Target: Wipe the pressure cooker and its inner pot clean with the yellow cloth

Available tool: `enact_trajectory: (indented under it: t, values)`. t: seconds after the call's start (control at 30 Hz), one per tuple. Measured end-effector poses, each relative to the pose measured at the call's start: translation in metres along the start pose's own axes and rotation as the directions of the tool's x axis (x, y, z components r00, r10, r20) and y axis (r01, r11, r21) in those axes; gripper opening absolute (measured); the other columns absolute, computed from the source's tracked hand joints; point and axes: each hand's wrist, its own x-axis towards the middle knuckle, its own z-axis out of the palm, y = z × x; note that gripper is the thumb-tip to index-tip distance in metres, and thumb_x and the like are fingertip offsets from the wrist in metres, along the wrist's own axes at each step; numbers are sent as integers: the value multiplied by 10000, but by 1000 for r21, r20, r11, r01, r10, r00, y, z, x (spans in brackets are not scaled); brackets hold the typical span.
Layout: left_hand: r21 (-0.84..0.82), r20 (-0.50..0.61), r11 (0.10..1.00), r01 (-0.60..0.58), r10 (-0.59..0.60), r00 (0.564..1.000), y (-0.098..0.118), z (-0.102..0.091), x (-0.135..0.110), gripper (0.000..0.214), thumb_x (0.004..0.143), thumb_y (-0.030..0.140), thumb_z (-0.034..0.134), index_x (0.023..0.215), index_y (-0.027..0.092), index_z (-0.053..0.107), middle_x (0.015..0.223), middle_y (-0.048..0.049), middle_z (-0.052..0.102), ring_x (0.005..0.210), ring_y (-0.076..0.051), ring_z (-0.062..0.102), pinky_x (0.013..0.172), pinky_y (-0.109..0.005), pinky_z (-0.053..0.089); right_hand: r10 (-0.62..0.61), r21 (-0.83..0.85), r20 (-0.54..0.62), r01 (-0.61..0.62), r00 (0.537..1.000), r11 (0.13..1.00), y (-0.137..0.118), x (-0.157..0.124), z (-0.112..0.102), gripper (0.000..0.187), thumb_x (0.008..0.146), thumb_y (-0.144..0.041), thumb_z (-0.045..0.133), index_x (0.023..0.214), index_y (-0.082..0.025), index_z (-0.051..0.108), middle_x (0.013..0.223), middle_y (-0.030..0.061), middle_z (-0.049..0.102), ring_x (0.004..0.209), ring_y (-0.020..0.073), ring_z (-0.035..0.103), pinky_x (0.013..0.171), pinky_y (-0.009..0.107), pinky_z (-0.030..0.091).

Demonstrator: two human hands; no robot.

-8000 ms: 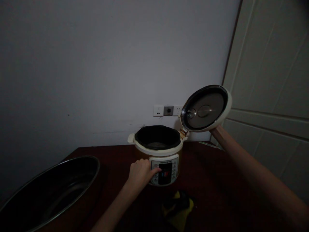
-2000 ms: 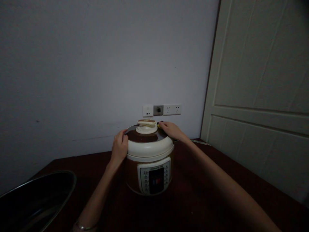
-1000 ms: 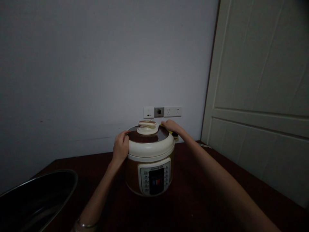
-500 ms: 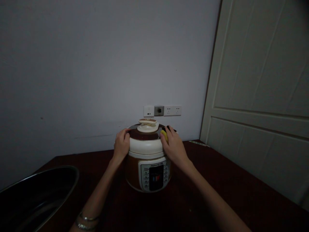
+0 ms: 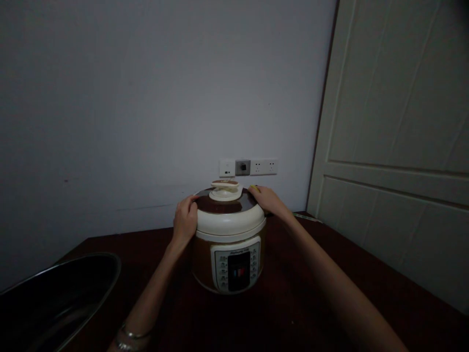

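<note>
A white and brown electric pressure cooker stands upright on the dark red table, its control panel facing me. On its lid is a raised white handle. My left hand grips the left side of the lid, fingers curled over the rim. At the far right part of the lid, my right hand is closed on a sponge; only a small bit of its yellow side shows, and my fingers cover the rest.
A large dark basin with a shiny rim sits at the left on the table. Behind the cooker, wall sockets line the pale wall. A white panelled door rises to the right. A thin strip lies near the back right corner.
My right hand with the sponge has moved from the front right of the lid back toward its far right edge. My left hand keeps its place on the cooker.
</note>
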Motion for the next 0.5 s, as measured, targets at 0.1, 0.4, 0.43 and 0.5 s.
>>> enact_trajectory:
  t: [0.1,0.4,0.43,0.5]
  values:
    - [2,-17,1000,-10,10,1000,-1,0,0,345,798,275,359,964,159,637,1068,-113,660,1051,-250,559,974,-422,403,-7,-17,-8,7,1000,1000,-4,-5,-1,394,969,-310,302,954,-144,659,1017,141,694,889,223,635,763,291,429]
    - [-22,-3,1000,-3,3,1000,-3,0,-2,368,806,286,357,998,138,634,1095,-125,651,1071,-250,561,983,-416,394,-255,-5,-305,266,918,964,-59,-82,10,448,951,-349,359,1267,-90,542,1343,177,521,1280,284,430,1038,449,361]
    - [-25,-2,1000,0,0,1000,-3,0,-2,366,806,288,358,994,140,634,1095,-124,652,1073,-250,561,982,-417,396,-269,-2,-316,283,910,959,-62,-87,11,457,950,-351,362,1277,-82,533,1350,181,514,1288,288,420,1041,455,360]
    - [-27,-7,1000,8,-9,1000,-1,0,-2,361,807,293,359,983,144,636,1094,-122,655,1078,-255,559,980,-424,398,-279,17,-311,299,908,954,-63,-88,10,443,953,-346,358,1258,-91,551,1331,170,535,1283,283,428,1042,446,361]
